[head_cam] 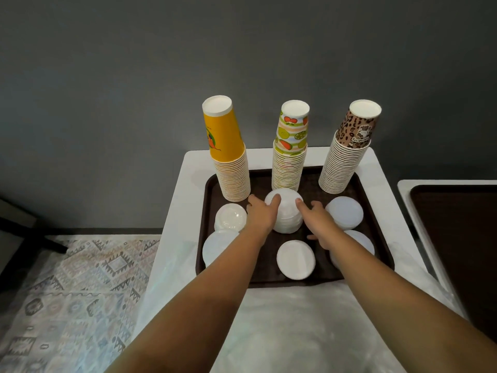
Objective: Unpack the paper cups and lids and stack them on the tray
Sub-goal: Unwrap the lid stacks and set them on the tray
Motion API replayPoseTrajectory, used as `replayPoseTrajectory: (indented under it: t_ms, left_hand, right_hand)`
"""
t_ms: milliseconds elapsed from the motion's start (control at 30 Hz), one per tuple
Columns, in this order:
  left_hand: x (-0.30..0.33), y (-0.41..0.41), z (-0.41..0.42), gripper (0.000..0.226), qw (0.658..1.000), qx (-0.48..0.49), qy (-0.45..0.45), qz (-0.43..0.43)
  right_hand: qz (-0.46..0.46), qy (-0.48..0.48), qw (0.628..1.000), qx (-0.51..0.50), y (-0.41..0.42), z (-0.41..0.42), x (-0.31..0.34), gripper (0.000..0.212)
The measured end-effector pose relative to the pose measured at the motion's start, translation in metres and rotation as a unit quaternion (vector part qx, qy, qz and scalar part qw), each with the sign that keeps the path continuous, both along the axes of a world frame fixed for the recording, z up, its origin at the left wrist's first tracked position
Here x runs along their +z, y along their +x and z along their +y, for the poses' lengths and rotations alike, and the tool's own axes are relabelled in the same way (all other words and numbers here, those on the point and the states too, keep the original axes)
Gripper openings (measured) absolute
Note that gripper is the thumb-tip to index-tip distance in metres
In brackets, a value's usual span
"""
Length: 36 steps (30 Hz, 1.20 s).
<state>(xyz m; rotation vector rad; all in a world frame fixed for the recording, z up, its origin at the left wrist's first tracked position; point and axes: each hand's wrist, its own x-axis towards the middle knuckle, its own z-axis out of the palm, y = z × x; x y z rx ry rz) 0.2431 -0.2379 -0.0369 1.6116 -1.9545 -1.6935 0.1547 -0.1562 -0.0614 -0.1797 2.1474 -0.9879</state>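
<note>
A dark brown tray (269, 281) lies on a white table. At its back stand three upside-down cup stacks: yellow (230, 154), fruit-print (290, 149) and leopard-print (347, 154). Several white lid stacks sit in front of them. My left hand (261, 211) and my right hand (320, 219) grip the middle lid stack (287, 214) from either side, fingers curled against its top and flanks. Other lid piles lie at the left (230, 218), front left (217, 247), front middle (295, 259), right (345, 212) and front right (360, 242), the last partly hidden by my right forearm.
The white table (295, 319) meets a dark grey wall. A second white table carrying another dark tray (462, 238) stands to the right. A patterned rug (75, 292) covers the floor at the left.
</note>
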Motion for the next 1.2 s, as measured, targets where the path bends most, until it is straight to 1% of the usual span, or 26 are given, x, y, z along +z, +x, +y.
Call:
replayPoseTrajectory:
  t_ms: [67,133,300,433,533,633,767,900,1000,1033,1100,1200]
  left_hand:
    - [-0.003,-0.008,0.000,0.076,0.998,0.025,0.061,-0.016]
    - [-0.005,-0.013,0.002,0.074,0.995,0.033,0.085,-0.029]
    - [-0.009,-0.020,0.007,0.068,0.996,0.020,0.089,-0.024]
    - [-0.010,-0.020,0.008,0.058,0.997,0.021,0.072,-0.028]
    - [-0.008,-0.018,0.008,0.057,0.998,0.008,0.055,-0.015]
    - [-0.004,-0.011,0.004,0.058,0.999,0.009,0.038,0.016]
    - [0.008,0.006,-0.010,0.061,0.996,0.030,0.047,0.073]
    - [0.021,0.030,-0.031,0.067,0.988,0.087,0.061,0.113]
    - [0.029,0.051,-0.045,0.060,0.981,0.121,0.063,0.136]
    - [0.031,0.057,-0.049,0.055,0.979,0.133,0.061,0.141]
    - [0.034,0.071,-0.056,0.051,0.972,0.165,0.060,0.155]
    - [0.035,0.089,-0.066,0.055,0.959,0.209,0.056,0.182]
  right_hand:
    - [-0.014,-0.006,1.000,0.009,-0.002,-0.005,-0.004,0.068]
    - [-0.016,-0.002,1.000,0.023,-0.004,-0.009,-0.007,0.066]
    - [0.006,0.000,0.999,0.047,-0.007,-0.013,-0.014,0.055]
    - [-0.001,-0.009,1.000,0.011,-0.009,-0.011,-0.018,0.058]
    - [0.005,-0.023,1.000,-0.003,-0.009,-0.009,-0.018,0.057]
    - [0.016,-0.046,0.999,0.006,-0.007,-0.010,-0.012,0.059]
    - [0.019,-0.081,0.996,0.024,0.002,-0.018,0.003,0.062]
    - [-0.010,-0.142,0.989,0.043,0.023,-0.034,0.022,0.053]
    - [-0.038,-0.193,0.980,0.040,0.039,-0.049,0.031,0.046]
    - [-0.031,-0.199,0.979,0.042,0.042,-0.053,0.031,0.047]
    - [0.005,-0.187,0.980,0.069,0.048,-0.060,0.025,0.048]
    - [0.068,-0.137,0.976,0.153,0.051,-0.067,0.014,0.041]
